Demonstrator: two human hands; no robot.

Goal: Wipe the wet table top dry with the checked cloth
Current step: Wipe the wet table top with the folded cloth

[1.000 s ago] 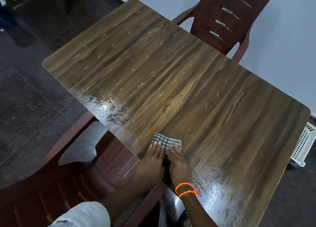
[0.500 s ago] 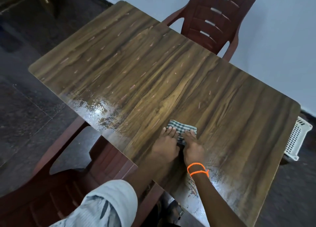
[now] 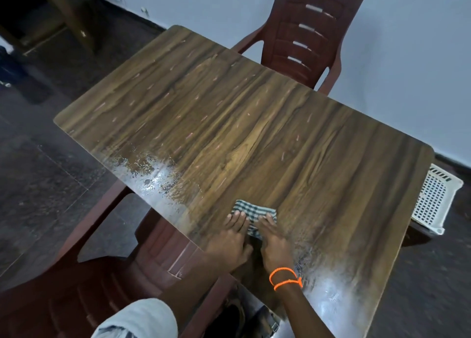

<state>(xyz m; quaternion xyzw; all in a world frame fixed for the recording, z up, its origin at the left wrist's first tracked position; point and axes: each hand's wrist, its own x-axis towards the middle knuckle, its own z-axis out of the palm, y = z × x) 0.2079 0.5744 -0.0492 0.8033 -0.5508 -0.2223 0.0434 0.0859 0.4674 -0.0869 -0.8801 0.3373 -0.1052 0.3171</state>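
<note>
A folded green-and-white checked cloth (image 3: 251,211) lies flat on the wood-grain table top (image 3: 254,139), near its front edge. My left hand (image 3: 230,238) and my right hand (image 3: 274,241) press on the cloth side by side, palms down, fingers stretched forward. Orange thread bands circle my right wrist. A shiny wet patch (image 3: 150,174) spreads over the table's near left edge. Another wet patch (image 3: 331,294) glistens at the near right corner, beside my right forearm.
A maroon plastic chair (image 3: 305,34) stands at the table's far side against the pale wall. Another maroon chair (image 3: 89,274) sits under the near left edge. A white perforated basket (image 3: 433,197) lies on the dark floor to the right.
Both hands have pushed the cloth forward, away from the table's front edge. The view has tilted up, so more of the far chair and wall shows.
</note>
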